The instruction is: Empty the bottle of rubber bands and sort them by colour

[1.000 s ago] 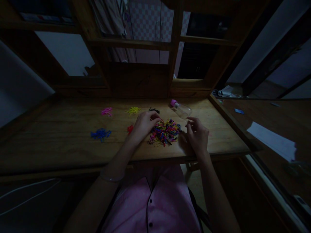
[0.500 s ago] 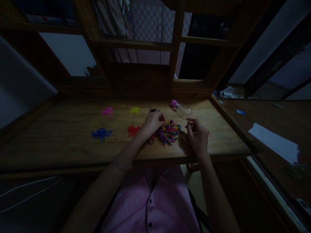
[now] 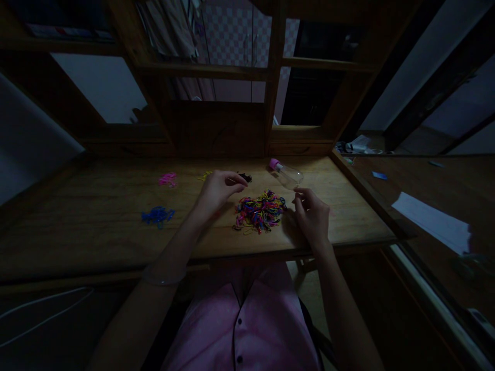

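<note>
A heap of mixed-colour small wire pins lies near the front of the wooden table. Left of it is my left hand, palm down, thumb and fingertips brought together beside a small black pile. Whatever they pinch is too small and dark to tell. My right hand rests right of the heap, with thumb and forefinger pinched near the base of a clear bottle that lies on its side and has a pink cap. A faint yellowish speck shows at those fingertips. My left hand partly covers a yellow pile and hides most of the red pile.
Farther left lie a pink pile and a blue pile. A wooden shelf frame rises along the table's back. On the surface to the right are white papers and a small blue card.
My left hand has moved left from the mixed heap to beside the black pile, now covering the red one. My right hand keeps its pinch by the bottle. The view has shifted slightly.
</note>
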Tool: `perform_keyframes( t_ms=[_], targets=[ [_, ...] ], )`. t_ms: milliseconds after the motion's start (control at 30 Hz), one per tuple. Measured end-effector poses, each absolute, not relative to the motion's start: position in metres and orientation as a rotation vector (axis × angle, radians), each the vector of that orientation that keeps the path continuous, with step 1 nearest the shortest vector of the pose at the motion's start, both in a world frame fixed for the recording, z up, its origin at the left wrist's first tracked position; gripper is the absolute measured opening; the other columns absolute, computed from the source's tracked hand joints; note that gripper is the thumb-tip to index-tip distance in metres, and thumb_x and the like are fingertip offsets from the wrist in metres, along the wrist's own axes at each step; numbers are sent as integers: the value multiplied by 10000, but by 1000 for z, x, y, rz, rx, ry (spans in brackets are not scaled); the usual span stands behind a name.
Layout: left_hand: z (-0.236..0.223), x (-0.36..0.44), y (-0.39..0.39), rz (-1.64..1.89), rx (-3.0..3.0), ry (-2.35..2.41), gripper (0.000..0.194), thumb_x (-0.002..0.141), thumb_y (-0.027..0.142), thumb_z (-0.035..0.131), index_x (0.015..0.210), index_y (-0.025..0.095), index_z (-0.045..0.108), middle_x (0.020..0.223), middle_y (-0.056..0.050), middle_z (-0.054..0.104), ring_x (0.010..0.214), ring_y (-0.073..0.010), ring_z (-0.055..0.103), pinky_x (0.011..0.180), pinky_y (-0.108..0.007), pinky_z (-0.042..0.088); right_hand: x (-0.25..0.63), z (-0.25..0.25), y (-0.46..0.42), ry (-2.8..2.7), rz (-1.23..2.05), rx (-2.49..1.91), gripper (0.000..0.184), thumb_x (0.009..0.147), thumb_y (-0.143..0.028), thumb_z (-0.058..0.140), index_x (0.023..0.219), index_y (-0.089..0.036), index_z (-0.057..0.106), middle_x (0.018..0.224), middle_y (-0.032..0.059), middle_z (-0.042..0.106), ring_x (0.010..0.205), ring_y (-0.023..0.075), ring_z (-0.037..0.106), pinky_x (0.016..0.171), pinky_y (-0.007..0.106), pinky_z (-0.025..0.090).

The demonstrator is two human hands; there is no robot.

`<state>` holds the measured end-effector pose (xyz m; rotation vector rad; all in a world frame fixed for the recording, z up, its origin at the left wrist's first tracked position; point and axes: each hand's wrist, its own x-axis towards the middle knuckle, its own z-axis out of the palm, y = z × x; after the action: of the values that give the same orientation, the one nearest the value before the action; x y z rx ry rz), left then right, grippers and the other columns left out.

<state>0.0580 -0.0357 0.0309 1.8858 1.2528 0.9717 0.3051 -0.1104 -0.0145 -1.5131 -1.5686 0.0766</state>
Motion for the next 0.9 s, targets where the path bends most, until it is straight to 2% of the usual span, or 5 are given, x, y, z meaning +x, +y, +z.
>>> perform_keyframes(
  t_ms=[167, 400, 700, 900],
  targets=[
    [15, 46, -31, 880, 2008, 1354, 157, 744, 206, 643, 829, 173, 772, 859, -70, 753, 823, -210, 680, 765, -306, 514, 306, -15, -110, -1582, 107, -1512, 225, 910, -253, 463, 1061, -210, 623, 823, 44, 694, 680, 173, 655, 685, 290, 478],
    [-10, 54, -31, 689, 2218, 1210, 200, 748, 140, 597, 835, 174, 774, 881, -85, 720, 809, -206, 636, 757, -314, 488, 306, -15, -110, -1585, 84, -1524, 216, 904, -251, 457, 1029, -212, 629, 807, 35, 693, 665, 158, 650, 686, 294, 474],
    [-5, 58, -27, 551, 2587, 1148, 230, 827, 134, 483, 770, 179, 702, 855, -82, 633, 791, -181, 566, 756, -308, 435, 306, -16, -110, -1579, 91, -1505, 217, 901, -248, 455, 1025, -212, 630, 829, 42, 698, 655, 157, 647, 675, 294, 481],
    [8, 44, -20, 584, 2482, 1254, 149, 748, 139, 561, 790, 189, 695, 819, -59, 655, 744, -181, 577, 702, -283, 423, 306, -16, -110, -1584, 81, -1512, 207, 904, -254, 467, 1025, -208, 629, 819, 43, 694, 665, 167, 650, 675, 290, 477]
  ],
)
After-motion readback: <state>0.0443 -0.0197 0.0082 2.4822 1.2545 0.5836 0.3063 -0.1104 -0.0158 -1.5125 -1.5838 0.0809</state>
